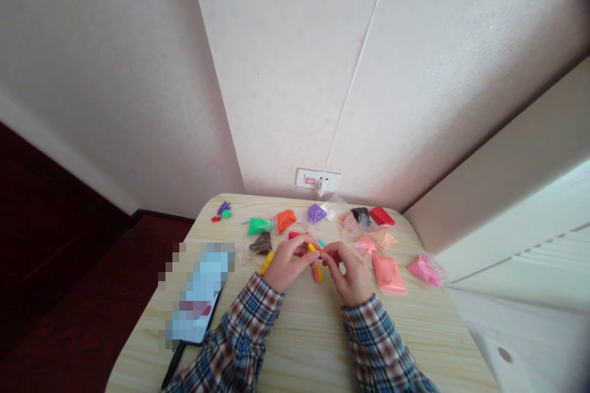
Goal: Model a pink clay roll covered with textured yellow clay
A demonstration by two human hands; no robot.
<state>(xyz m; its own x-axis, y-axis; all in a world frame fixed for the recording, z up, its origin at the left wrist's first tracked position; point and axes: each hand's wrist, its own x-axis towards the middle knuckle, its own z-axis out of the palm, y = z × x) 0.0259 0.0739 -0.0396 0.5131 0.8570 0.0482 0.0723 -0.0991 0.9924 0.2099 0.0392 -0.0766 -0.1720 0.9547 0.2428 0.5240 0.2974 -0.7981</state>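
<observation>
My left hand [288, 263] pinches a small piece of yellow modelling clay [313, 248] between thumb and fingers. From the other side, the closed fingertips of my right hand [349, 271] meet at the end of that piece, partly hiding it. Just below the fingers is a yellow and orange-pink clay piece [318, 274]; I cannot tell whether it is held or lies on the table. A yellow packet [266, 263] shows beside my left wrist. Behind the hands lie a red piece [297, 235] and a light blue piece [322, 243], both partly covered.
Bagged clay lies across the wooden table [313, 344]: green [259, 226], orange [286, 220], purple [316, 214], black [361, 217], coral [388, 274], pink [424, 270]. Small purple clay shapes [224, 207] sit back left. A phone [200, 295] stands left. A wall socket [318, 180] is behind.
</observation>
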